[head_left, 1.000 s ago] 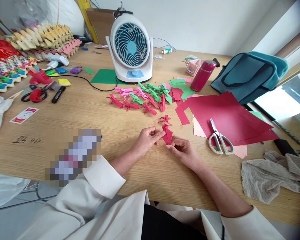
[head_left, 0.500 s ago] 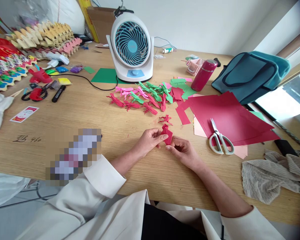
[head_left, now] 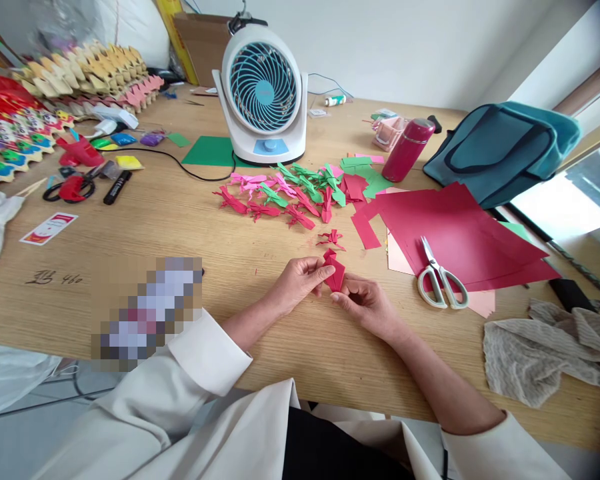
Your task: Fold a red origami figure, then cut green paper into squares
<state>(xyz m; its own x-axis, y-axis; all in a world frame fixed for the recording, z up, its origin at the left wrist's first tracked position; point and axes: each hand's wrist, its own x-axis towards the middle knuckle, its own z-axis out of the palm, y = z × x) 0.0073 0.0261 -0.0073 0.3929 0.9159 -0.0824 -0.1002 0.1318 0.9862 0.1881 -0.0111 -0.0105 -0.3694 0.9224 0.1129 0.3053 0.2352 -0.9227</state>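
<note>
A small folded red paper piece (head_left: pixel 337 272) is between my hands, just above the table's front half. My left hand (head_left: pixel 303 280) pinches its left edge, thumb on top. My right hand (head_left: pixel 365 303) grips its lower right corner between thumb and curled fingers, which partly hide it. Right beyond it lies a small red folded paper figure (head_left: pixel 332 238). Farther back sits a pile of red, pink and green folded figures (head_left: pixel 300 190). To the right, scissors (head_left: pixel 437 277) with pale handles rest partly on large red paper sheets (head_left: pixel 460 230).
A white fan (head_left: pixel 265 93) stands behind the pile, its black cord running left. Back right are a red bottle (head_left: pixel 408 150) and a teal bag (head_left: pixel 500 150). A crumpled cloth (head_left: pixel 530 360) lies at right. Egg trays (head_left: pixel 80 73) and a black marker (head_left: pixel 117 187) are at left.
Both hands keep nearly the same place; the right thumb has shifted very slightly at the red paper's lower tip. A white sleeve at the far left has drawn back a little.
</note>
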